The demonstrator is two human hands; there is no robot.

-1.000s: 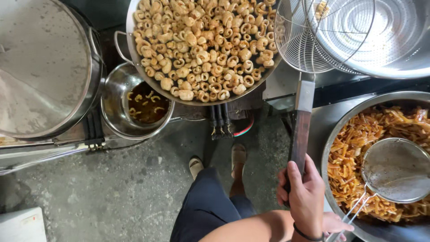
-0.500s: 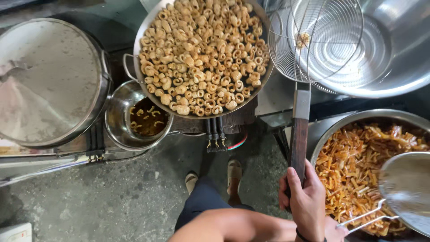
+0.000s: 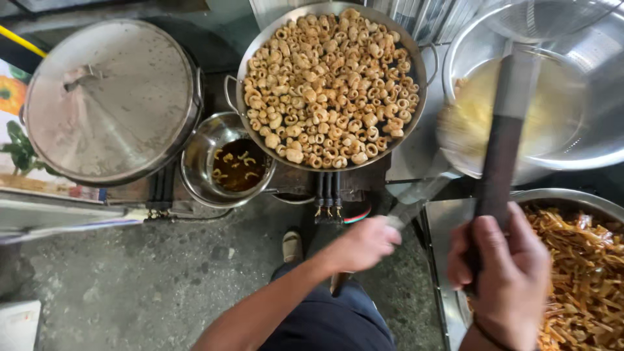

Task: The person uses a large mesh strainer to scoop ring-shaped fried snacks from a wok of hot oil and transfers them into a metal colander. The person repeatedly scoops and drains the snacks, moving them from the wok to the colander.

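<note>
My right hand (image 3: 504, 279) grips the dark wooden handle (image 3: 504, 153) of a wire strainer. The strainer's basket (image 3: 546, 16) reaches over a large steel bowl (image 3: 585, 91) at the upper right. My left hand (image 3: 364, 244) holds the metal handle of a ladle (image 3: 458, 130), which is blurred at the bowl's near rim with yellowish pieces on it. Below my right hand stands a pan of orange fried strips (image 3: 578, 273).
A wide pan (image 3: 239, 65) heaped with pale ring-shaped snacks (image 3: 325, 84) stands at top centre over a burner. A small pot of dark oil (image 3: 227, 166) sits beside it, and a big lidded pot (image 3: 110, 97) stands at left. Concrete floor and my foot (image 3: 292, 247) lie below.
My left hand has swung the ladle out of the orange-strip pan up to the steel bowl's rim. The strainer has shifted up and right over the bowl.
</note>
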